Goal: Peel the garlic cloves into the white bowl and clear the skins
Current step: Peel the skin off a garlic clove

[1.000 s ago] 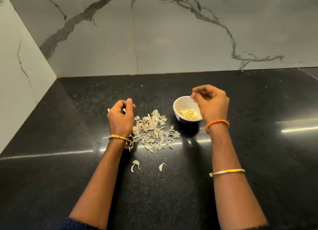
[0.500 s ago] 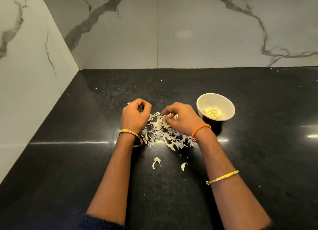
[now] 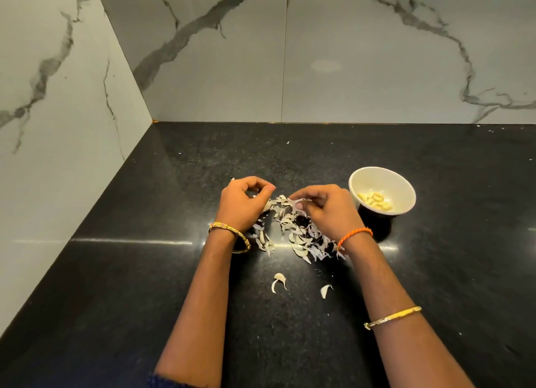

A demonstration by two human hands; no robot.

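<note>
Fingers of right hand (image 3: 329,210) pinching pale papery garlic skins (image 3: 293,231); left hand (image 3: 242,203) curled, contents unclear; gather toward centre, clear of small white bowl (image 3: 382,190)

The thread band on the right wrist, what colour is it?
Orange thread band, clearest in the head view.

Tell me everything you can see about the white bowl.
The white bowl is small, round and smooth, apparently ceramic or plastic. It stands upright on the black countertop, to the right of the right hand, which does not touch it. A small heap of peeled garlic cloves lies inside at the bottom.
</note>
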